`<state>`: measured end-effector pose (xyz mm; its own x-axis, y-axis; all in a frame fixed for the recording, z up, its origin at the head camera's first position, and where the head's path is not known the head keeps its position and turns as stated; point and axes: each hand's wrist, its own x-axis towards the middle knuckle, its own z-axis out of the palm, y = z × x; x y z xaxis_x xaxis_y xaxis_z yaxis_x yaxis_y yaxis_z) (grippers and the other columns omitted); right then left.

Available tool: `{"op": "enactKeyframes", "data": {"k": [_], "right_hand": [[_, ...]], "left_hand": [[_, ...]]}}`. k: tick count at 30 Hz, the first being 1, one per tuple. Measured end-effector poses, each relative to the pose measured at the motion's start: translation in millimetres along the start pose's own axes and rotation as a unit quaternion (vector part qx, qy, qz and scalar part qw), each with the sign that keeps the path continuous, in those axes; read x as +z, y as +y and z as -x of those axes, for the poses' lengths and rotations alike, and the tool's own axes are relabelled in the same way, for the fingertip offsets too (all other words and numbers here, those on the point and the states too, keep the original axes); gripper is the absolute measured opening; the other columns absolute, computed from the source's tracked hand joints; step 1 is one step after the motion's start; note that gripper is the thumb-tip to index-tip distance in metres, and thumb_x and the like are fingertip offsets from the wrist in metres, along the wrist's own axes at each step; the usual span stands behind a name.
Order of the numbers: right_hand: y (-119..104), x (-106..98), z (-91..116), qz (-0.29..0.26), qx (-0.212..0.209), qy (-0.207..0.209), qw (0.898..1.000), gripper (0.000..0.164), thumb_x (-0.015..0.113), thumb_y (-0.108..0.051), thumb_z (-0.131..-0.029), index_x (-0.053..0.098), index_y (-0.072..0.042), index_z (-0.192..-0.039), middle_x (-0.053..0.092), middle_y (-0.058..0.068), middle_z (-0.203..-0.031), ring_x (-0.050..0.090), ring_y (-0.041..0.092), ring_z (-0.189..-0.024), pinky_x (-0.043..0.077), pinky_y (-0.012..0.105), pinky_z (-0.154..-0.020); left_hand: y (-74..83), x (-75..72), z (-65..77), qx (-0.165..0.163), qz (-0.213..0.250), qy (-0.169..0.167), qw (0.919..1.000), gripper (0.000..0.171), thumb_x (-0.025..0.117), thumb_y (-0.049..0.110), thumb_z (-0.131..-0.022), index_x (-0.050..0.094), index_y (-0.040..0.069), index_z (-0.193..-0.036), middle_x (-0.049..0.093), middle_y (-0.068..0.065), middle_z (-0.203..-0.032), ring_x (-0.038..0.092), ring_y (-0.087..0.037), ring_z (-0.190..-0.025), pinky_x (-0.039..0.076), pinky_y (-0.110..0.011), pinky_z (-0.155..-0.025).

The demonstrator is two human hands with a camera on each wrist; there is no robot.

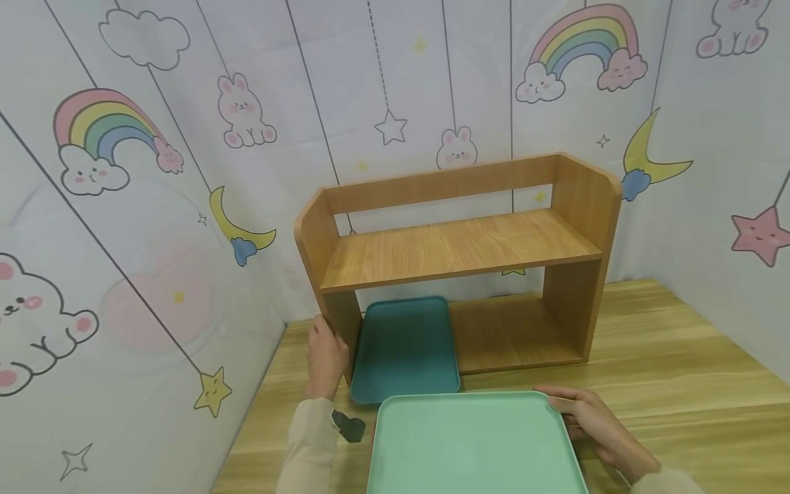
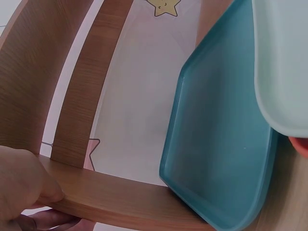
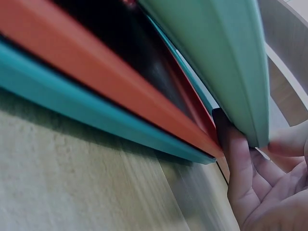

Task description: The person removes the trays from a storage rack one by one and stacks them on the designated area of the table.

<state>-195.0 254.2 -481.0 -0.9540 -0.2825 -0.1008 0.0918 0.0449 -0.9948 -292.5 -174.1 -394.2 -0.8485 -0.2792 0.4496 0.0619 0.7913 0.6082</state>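
Two grips: pinching mint-green tray [image 1: 472, 446] by one corner with right hand [image 1: 592, 420], above red tray [image 3: 120, 79] stacked on turquoise tray [image 3: 103, 130]; gripping wooden shelf [image 1: 463, 250] by left side with left hand [image 1: 327, 358]. Lying lower left in shelf: dark teal tray [image 1: 406, 351].

i can't make out any lettering, label or brand from here. no number or sign reads anywhere either.
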Motion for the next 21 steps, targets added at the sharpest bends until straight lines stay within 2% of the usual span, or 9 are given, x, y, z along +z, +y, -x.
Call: {"op": "enactKeyframes", "data": {"k": [7, 13, 17, 21], "right_hand": [[1, 1, -2, 0.008, 0.000, 0.008, 1.000, 0.054, 0.052, -0.025, -0.097, 0.041, 0.008, -0.138, 0.072, 0.004, -0.102, 0.070, 0.017, -0.085, 0.057, 0.036, -0.071], [-1, 8, -2, 0.046, 0.003, 0.063, 0.997, 0.053, 0.053, -0.023, -0.096, 0.043, 0.013, -0.133, 0.068, 0.008, -0.101, 0.068, 0.018, -0.084, 0.057, 0.037, -0.069], [-3, 14, -2, 0.089, 0.009, 0.113, 0.990, 0.045, 0.057, -0.022, -0.094, 0.053, 0.008, -0.127, 0.067, 0.014, -0.107, 0.065, 0.016, -0.083, 0.056, 0.034, -0.068], [-4, 15, -3, 0.153, 0.011, 0.149, 0.977, 0.037, 0.061, -0.022, -0.092, 0.062, 0.001, -0.121, 0.066, 0.014, -0.114, 0.061, 0.012, -0.086, 0.054, 0.029, -0.068]], "left_hand": [[0.7, 0.6, -0.3, -0.001, -0.002, -0.003, 1.0000, 0.031, 0.047, 0.002, -0.091, 0.039, -0.006, -0.120, 0.050, -0.030, -0.112, 0.056, -0.047, -0.105, 0.049, -0.056, -0.087], [1.8, 0.3, -0.3, -0.001, 0.001, -0.002, 1.0000, 0.031, 0.047, 0.002, -0.091, 0.039, -0.006, -0.120, 0.051, -0.031, -0.113, 0.056, -0.047, -0.105, 0.048, -0.056, -0.087], [0.8, 0.3, 0.3, 0.002, 0.004, 0.002, 1.0000, 0.031, 0.047, 0.001, -0.091, 0.039, -0.006, -0.120, 0.051, -0.031, -0.111, 0.056, -0.048, -0.103, 0.049, -0.056, -0.085], [-0.4, 0.9, 0.9, 0.016, 0.002, 0.013, 0.9998, 0.030, 0.048, 0.000, -0.090, 0.040, -0.007, -0.118, 0.052, -0.031, -0.109, 0.057, -0.048, -0.101, 0.049, -0.056, -0.083]]}}
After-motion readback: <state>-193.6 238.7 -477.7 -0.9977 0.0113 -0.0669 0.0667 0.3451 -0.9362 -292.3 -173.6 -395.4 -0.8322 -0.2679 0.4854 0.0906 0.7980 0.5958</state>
